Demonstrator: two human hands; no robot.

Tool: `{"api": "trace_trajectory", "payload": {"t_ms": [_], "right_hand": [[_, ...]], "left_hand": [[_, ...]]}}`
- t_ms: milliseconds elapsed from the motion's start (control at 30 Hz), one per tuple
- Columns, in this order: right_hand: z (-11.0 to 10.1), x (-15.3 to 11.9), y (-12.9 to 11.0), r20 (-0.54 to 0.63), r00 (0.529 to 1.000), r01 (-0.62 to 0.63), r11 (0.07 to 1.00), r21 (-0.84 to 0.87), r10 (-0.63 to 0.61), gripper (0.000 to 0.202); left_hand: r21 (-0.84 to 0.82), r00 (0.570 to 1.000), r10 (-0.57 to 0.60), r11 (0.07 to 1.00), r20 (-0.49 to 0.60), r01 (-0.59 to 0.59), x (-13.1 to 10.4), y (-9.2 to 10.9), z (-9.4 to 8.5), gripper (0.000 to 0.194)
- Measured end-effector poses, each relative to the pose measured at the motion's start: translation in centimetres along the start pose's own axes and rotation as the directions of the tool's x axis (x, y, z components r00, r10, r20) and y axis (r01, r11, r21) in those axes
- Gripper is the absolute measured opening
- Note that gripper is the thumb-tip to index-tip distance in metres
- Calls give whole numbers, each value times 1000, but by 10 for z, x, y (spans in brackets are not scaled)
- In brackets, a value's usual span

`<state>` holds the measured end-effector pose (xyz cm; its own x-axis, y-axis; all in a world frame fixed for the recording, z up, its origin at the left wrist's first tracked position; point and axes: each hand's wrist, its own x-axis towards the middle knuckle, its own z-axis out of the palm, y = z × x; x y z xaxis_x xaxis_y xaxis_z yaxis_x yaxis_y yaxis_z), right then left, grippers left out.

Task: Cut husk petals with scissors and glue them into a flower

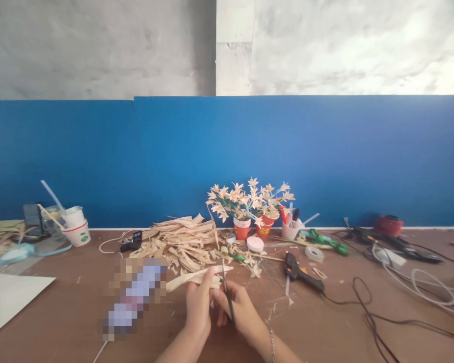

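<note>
My left hand (200, 306) pinches a pale strip of dried husk (185, 280), its long end pointing left and its short end reaching past my fingers to the right. Black-handled scissors (228, 298) are in my right hand (240, 306), close beside the left hand, with the blades pointing up and away at the strip's right end. Whether the blades touch the strip is hard to tell. Beyond my hands lies a heap of similar husk strips (181, 239). Pale husk flowers (249, 197) stand in red paper cups (242, 229) at the back.
A black glue gun (302, 275) with its cord lies right of my hands. White tape rolls (254, 244), a cup of tools (289, 230) and tangled cables (374, 302) are farther right. On the left are a blurred-out phone-like object (134, 297), white paper (13, 297) and a cup (76, 234).
</note>
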<state>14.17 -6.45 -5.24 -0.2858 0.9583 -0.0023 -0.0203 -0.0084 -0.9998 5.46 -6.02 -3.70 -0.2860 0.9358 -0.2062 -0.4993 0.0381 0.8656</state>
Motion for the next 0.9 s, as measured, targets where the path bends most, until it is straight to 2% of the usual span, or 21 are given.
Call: {"api": "trace_trajectory", "payload": {"t_ms": [133,233,367,433,500,600,800,900], "right_hand": [[1,-1,-3,-22,999,-29,1000,10,29,51],[-5,2,-3,-59,997,-49,999,9,49,53],[-18,7,-2,-204,979,5,1000,6,-4,53],[-24,8,-1,-224,974,18,1000,8,-15,52],[-27,10,1,-192,981,-10,1000,-14,7,48],[-29,11,4,-135,990,-56,996,-64,47,40],[-25,10,3,-109,993,-65,993,-100,54,35],[-24,7,-1,-50,997,-63,995,-76,59,38]], "left_hand": [[-11,999,32,999,-12,-32,4,2,-1,38],[45,999,36,998,-22,-35,11,3,-5,40],[167,992,-11,986,123,-10,17,5,-10,38],[228,978,-49,974,204,1,18,6,-10,35],[279,970,-82,960,229,15,17,7,-10,34],[301,973,-107,953,206,41,16,7,-9,36],[190,982,-54,982,179,20,16,10,-8,39],[143,984,-11,990,178,-14,19,12,-9,39]]}}
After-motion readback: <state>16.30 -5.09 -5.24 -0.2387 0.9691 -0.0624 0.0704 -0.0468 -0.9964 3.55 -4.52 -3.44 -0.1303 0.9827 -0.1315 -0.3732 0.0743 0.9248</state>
